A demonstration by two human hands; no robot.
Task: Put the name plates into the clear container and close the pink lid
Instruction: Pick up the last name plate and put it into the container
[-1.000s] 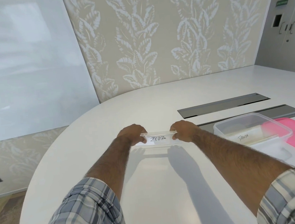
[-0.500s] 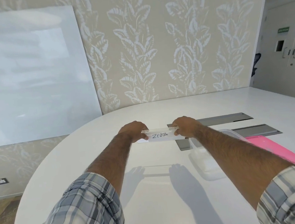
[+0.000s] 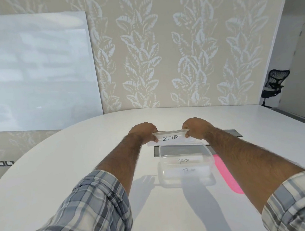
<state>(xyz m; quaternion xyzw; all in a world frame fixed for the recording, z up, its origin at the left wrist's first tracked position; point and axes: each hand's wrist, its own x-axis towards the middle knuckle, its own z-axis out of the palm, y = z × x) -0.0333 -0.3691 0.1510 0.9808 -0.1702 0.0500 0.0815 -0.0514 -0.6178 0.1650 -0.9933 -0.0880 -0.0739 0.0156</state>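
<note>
Both hands, left hand and right hand, have carried the ZEBRA name plate rightward; fingers pinching its ends, it now hangs above the clear container's far rim, ready to lower beside PANDA. The pink lid waits right.

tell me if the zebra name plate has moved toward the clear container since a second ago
Yes. The clear ZEBRA name plate, earlier left of the clear plastic container, now hangs above its far rim.

A beige leaf-patterned wall stands beyond the white table. A whiteboard leans far left. A black office chair sits far right.
</note>
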